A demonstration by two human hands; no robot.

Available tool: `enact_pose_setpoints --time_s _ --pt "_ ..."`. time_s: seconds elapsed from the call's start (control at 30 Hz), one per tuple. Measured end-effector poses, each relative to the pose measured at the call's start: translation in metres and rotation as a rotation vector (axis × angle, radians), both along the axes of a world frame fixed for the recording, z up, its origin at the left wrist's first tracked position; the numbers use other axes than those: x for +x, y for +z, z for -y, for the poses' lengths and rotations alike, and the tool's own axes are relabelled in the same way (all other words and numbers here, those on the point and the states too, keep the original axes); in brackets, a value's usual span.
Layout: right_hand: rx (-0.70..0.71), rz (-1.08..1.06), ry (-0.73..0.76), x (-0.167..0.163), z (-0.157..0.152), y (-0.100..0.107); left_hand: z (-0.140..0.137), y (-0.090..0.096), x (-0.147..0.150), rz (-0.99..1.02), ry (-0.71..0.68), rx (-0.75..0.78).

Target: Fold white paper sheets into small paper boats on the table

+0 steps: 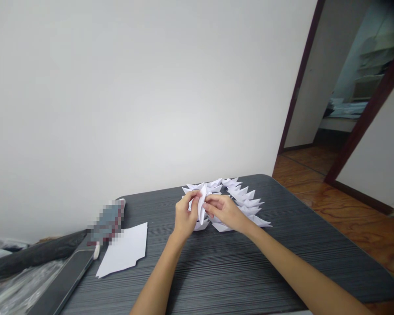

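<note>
Between my two hands is a folded white paper boat [202, 205], held upright on its end above the table. My left hand [185, 213] pinches its left side between thumb and fingers. On the other side, my right hand [223, 210] grips the right edge with its fingertips. Behind and below them, several finished white paper boats [248, 203] stand in rows on the dark table, partly hidden by my hands.
White paper sheets [126, 249] lie on the left of the dark table [216, 271], beside a blurred-out item [108, 221]. A dark flat panel [65, 280] and a black roll [36, 253] are at the far left. The white wall [151, 100] borders the table's back edge.
</note>
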State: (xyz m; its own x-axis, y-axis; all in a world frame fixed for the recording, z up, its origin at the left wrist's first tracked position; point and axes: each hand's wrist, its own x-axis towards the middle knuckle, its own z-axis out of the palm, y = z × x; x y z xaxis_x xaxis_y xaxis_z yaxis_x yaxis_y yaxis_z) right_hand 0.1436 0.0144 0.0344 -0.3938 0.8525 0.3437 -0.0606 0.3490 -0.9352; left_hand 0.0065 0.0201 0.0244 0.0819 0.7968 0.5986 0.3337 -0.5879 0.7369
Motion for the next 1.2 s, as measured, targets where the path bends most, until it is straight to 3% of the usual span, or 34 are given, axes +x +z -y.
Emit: enact_pose_setpoints --time_s 0.27,0.47,0.93,1.2 --pt "0.017 0.039 0.029 0.005 -0.001 0.002 0.001 0.001 0.0 -0.083 0.013 0.064" --pt "0.029 0.084 0.037 0.009 -0.002 0.002 0.003 0.002 -0.001 -0.054 -0.103 0.035" --pt "0.186 0.18 -0.223 0.008 -0.006 -0.007 0.001 -0.003 -0.006 -0.284 -0.138 0.138" --pt "0.132 0.027 -0.295 0.009 -0.012 -0.01 0.002 0.001 -0.001 0.046 -0.142 0.079"
